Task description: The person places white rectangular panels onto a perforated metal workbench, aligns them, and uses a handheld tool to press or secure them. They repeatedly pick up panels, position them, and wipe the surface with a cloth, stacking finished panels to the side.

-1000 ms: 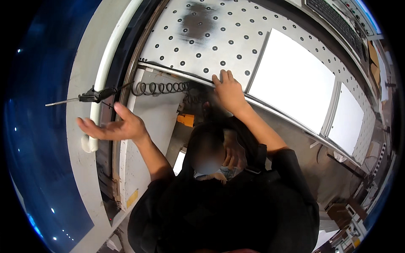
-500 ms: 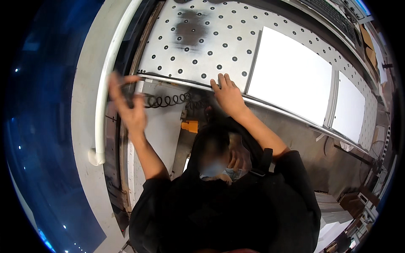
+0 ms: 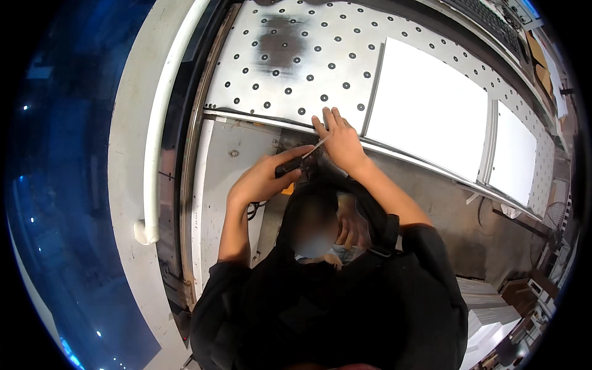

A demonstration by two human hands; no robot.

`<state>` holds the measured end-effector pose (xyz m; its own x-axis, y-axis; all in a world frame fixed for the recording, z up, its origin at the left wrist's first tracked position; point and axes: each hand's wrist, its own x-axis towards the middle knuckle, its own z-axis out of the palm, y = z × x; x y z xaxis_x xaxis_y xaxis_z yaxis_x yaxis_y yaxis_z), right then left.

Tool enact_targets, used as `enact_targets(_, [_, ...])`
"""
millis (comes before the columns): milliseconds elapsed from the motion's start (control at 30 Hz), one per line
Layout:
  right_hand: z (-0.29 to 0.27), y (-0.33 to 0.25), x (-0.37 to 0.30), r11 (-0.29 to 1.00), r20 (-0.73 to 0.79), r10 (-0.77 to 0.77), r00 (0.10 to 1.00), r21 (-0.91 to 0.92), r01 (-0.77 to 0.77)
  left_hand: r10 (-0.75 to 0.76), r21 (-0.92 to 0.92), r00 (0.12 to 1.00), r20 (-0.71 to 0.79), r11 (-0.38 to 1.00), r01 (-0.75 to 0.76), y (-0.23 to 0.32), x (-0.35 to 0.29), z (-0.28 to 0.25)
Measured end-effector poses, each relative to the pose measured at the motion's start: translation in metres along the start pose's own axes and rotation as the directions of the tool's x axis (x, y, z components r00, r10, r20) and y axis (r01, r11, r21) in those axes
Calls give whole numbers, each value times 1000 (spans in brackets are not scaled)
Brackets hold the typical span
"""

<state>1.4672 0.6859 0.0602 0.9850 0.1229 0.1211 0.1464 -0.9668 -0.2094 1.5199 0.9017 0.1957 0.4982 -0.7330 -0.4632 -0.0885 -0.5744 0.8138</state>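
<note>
My left hand (image 3: 256, 179) is closed around what looks like a black air blow gun (image 3: 288, 168). Its thin metal nozzle points up and right, with the tip close to the thumb side of my right hand (image 3: 342, 145). The fingers of my right hand lie spread on the front edge of the pale worktable (image 3: 259, 98), which is dotted with round black-centred fittings. They hold nothing. Just right of that hand, a large white panel (image 3: 425, 105) lies flat on the table. Part of a black coiled hose (image 3: 254, 211) shows below my left wrist.
Another stack of white panels (image 3: 513, 154) lies farther right on the table. A white rounded rail (image 3: 161, 123) runs along my left. A keyboard (image 3: 487, 24) sits beyond the table's far edge. More stacked boards (image 3: 487, 320) stand low at the right.
My left hand has come from the rail at the far left toward my right hand, bringing the black air blow gun beside it. My right hand stays at the table edge.
</note>
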Motion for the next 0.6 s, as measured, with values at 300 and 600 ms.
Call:
enact_targets(300, [2, 2, -2, 999, -43, 6, 999, 39, -5, 21, -55, 989, -149, 998, -30, -19, 7, 6])
enact_targets(600, [-3, 5, -1, 997, -34, 18, 999, 73, -15, -107, -153, 988, -113, 984, 90, -20, 0, -5])
